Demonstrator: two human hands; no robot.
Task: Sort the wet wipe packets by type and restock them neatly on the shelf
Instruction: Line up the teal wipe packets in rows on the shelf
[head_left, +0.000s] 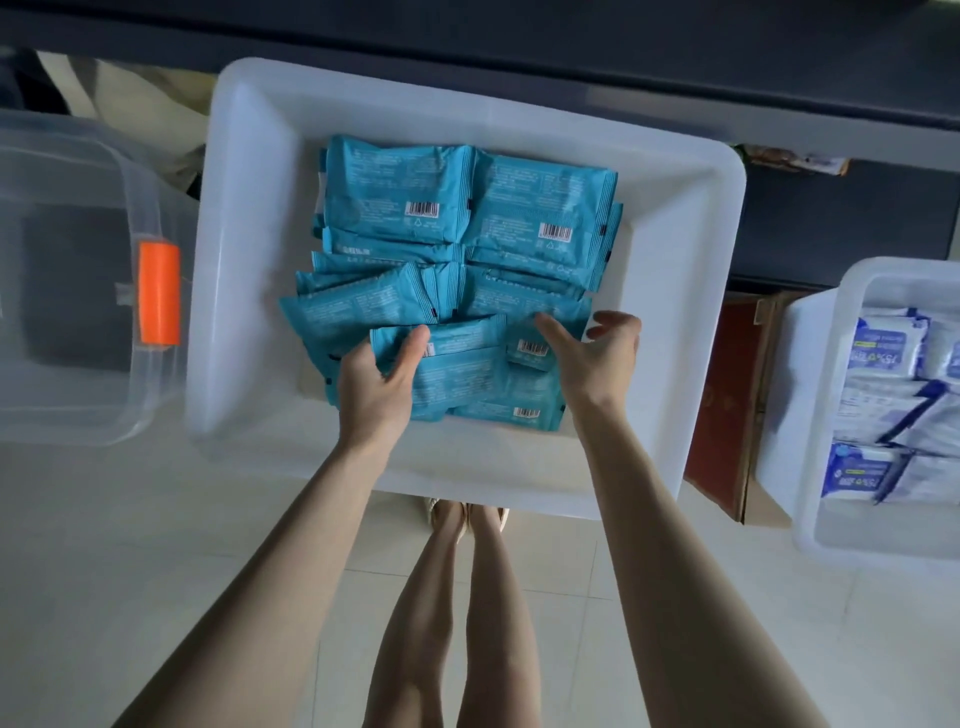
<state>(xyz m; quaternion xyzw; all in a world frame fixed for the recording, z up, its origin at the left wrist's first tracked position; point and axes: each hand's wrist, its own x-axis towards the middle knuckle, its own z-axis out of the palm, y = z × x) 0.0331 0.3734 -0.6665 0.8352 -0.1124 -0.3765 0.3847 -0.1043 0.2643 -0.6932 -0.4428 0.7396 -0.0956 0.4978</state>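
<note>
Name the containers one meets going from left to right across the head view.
clear box with an orange latch → big white tub holding teal packets → brown cardboard box → second white tub holding white-and-blue packets

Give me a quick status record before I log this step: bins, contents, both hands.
centre bin: white, holds teal packets in a loose overlapping pile
left hand: grips the near packet, thumb on top
right hand: open, fingers spread, fingertips on the pile
right bin: white, holds white-and-blue packets
clear box: left of the centre bin, orange latch
</note>
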